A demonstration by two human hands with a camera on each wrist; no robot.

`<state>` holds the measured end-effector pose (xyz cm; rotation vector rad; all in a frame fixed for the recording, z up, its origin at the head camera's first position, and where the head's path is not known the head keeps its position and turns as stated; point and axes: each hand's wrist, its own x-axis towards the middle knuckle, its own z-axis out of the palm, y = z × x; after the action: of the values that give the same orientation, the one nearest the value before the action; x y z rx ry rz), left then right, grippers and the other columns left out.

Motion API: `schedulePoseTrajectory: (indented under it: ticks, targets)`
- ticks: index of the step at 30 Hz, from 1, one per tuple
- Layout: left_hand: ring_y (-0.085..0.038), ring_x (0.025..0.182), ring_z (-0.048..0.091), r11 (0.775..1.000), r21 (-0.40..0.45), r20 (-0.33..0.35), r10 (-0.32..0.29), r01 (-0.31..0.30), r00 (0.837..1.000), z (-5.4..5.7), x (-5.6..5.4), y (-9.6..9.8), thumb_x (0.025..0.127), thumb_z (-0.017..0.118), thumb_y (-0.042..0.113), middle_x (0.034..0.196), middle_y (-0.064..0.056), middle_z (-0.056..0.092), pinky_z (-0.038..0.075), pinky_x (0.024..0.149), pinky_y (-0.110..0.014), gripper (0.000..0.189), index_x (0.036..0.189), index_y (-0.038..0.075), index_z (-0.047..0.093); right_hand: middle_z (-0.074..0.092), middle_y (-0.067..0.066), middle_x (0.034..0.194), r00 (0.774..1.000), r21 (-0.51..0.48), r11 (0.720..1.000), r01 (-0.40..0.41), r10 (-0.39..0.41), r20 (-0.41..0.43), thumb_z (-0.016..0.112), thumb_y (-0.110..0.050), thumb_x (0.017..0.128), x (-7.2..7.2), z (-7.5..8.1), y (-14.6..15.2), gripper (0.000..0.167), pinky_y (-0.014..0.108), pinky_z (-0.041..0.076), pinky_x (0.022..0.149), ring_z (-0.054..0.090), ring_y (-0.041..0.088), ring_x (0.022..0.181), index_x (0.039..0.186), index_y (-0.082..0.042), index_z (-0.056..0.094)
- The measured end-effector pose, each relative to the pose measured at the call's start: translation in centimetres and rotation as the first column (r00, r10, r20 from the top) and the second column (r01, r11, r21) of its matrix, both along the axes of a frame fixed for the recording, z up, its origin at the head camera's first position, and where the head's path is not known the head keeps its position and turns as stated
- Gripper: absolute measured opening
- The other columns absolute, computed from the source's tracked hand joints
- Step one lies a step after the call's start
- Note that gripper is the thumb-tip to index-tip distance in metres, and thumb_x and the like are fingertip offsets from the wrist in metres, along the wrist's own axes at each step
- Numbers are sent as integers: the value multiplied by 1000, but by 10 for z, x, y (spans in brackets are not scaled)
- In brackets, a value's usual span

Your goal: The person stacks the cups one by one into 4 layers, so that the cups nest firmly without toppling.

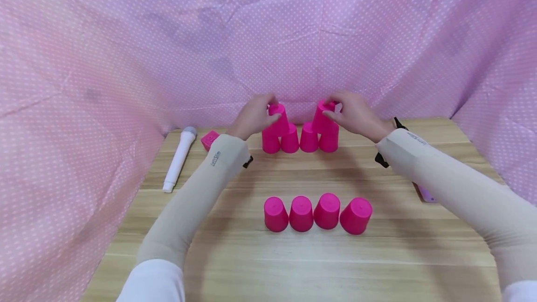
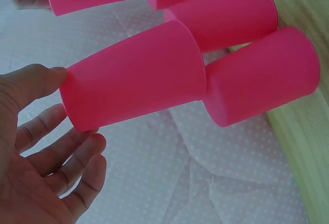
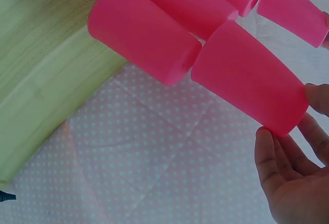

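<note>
At the back of the table, my left hand [image 1: 254,114] pinches the narrow upper end of a pink cup [image 2: 136,75], thumb on one side and fingers on the other. That upside-down cup stands over a pair of lower cups [image 1: 290,140]. To its right, my right hand [image 1: 356,114] grips another pink cup [image 3: 252,77] the same way, by its narrow end. This second cup tilts slightly in the head view, its rim at the tops of another pair of upside-down cups [image 1: 309,139]. Nearer me, several more pink cups [image 1: 301,214] stand upside down in a row.
A white microphone [image 1: 179,160] with a grey head lies at the table's left. A pink cube [image 1: 209,139] is partly behind my left forearm. Past the right forearm a purple flat object [image 1: 427,194] peeks out. Dotted pink cloth [image 1: 293,36] hangs behind the wooden table [image 1: 235,264].
</note>
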<state>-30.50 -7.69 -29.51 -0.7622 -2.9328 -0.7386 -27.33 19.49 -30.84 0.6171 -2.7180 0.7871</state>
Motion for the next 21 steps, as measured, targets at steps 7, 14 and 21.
schedulePoseTrajectory:
  ticks: [7, 14, 21]
  targets:
    - [-17, 90, 53, 1000, -20, 14, 23, -23, 1000, -3, -14, 5, 88, 68, 24, 103, -2, 58, 47, 76, -28, 34, 116, 8, 55, 63, 13, 101, 998, 5, 1000, 25, -25, 60, 69, -16, 86, -10, -2, -2, 23, 41, 47, 77, 57, 28, 92, 104, -2, 65]
    - [-17, 89, 54, 999, -37, 28, 33, -32, 999, -5, -17, 9, 88, 67, 23, 102, -3, 58, 47, 75, -28, 34, 117, 8, 55, 62, 14, 101, 997, 14, 1000, 25, -26, 72, 68, -13, 87, -15, -7, -3, 23, 42, 47, 77, 56, 30, 93, 106, 0, 64]
    - [-17, 88, 53, 998, -26, 44, 51, -50, 998, -5, -19, 8, 89, 67, 23, 102, -2, 57, 48, 75, -27, 36, 120, 9, 54, 62, 16, 102, 998, 11, 1000, 15, -16, 53, 68, -12, 87, -16, -7, -3, 23, 43, 47, 79, 56, 31, 95, 106, 1, 63]
